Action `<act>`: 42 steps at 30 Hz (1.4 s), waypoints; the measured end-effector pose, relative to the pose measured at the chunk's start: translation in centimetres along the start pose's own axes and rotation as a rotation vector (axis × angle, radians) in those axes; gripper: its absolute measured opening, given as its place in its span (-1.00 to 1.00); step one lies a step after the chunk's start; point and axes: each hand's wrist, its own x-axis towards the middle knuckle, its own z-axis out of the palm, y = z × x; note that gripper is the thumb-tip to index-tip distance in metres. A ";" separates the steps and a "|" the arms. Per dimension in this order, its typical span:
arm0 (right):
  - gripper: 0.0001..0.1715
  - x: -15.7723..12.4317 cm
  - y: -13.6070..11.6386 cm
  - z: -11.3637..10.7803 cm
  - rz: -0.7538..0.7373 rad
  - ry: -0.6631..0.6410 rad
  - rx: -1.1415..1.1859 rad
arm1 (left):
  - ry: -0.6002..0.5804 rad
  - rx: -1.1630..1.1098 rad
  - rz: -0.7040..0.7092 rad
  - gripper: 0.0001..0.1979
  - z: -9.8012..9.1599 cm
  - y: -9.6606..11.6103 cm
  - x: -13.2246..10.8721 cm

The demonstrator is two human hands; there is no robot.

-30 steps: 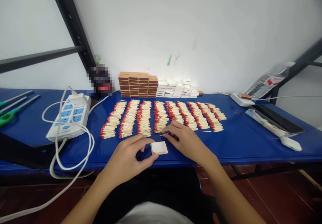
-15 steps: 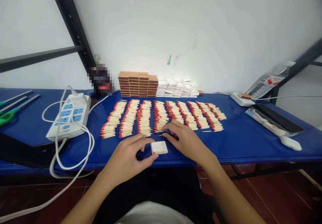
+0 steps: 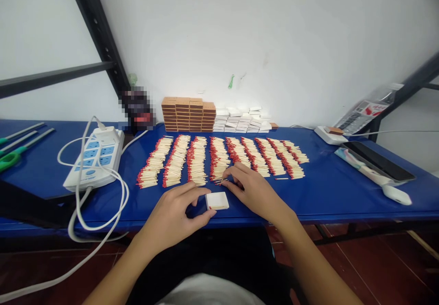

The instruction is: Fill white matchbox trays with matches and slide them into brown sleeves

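Observation:
Between thumb and fingers, my left hand [image 3: 181,209] grips the left end of a small white matchbox tray [image 3: 218,199] near the table's front edge. A match with a red head lies along the tray's near side. My right hand [image 3: 252,188] is closed in a pinch at the near end of a row of matches [image 3: 219,156], with match ends showing at its fingertips. Several more rows of red-headed matches [image 3: 176,161] spread across the blue table on both sides. One loose match [image 3: 281,179] lies apart on the right.
Stacked brown matchboxes [image 3: 188,115] and white trays [image 3: 240,120] stand against the wall. A power strip [image 3: 94,158] with looped white cables is at left, beyond it green-handled scissors [image 3: 10,160]. A phone [image 3: 379,161], white adapter [image 3: 329,136] and plastic bottle [image 3: 368,108] are at right.
My right hand has shifted very slightly to the right, and more match ends show at its fingertips. My left hand and the tray have stayed in place.

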 end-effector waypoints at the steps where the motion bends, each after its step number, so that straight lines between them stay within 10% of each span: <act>1: -0.96 0.0 0.0 0.0 -0.001 0.001 -0.005 | -0.004 0.000 -0.001 -0.74 0.0 0.0 0.0; 42: -0.90 -0.4 0.6 -1.3 0.038 -0.123 0.025 | 0.005 -0.006 0.009 -0.74 0.0 -0.1 -0.1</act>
